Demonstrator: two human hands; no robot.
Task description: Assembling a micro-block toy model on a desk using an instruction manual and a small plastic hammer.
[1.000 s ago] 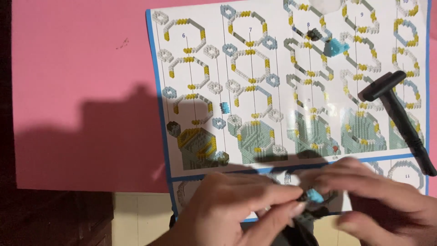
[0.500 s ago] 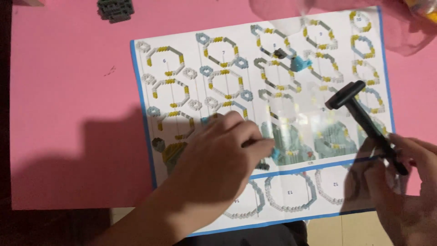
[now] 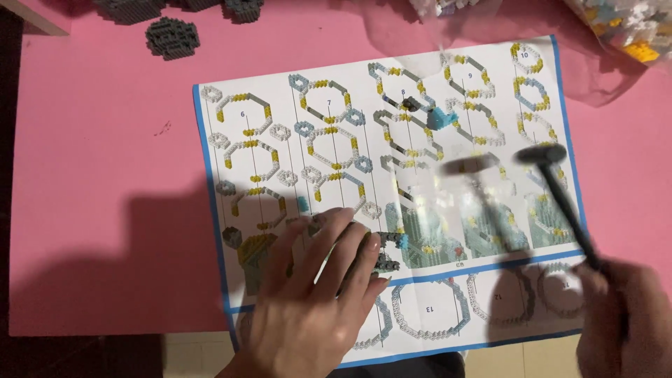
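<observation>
The left hand (image 3: 315,301) lies flat on the paper plan (image 3: 392,189), fingers spread, not gripping anything. It presses down on a small grey block piece (image 3: 381,252) that peeks out past its fingertips. This piece sits on the lower middle of the plan, on top of the pictures.

The right hand (image 3: 619,315) is closed around the handle of a little black hammer (image 3: 560,189). The hammer is blurry and its head is up over the right side of the plan, away from the grey piece.

It looks like only a small part is built. The grey piece is short and thin, and the plan shows many more rings and steps. A tiny blue piece (image 3: 442,117) lies loose near the top of the plan. Some grey built bits (image 3: 171,36) wait on the pink table (image 3: 98,154) at the top left. A clear bag of blocks (image 3: 623,28) at the top right looks quite full, so lots is left to do.
</observation>
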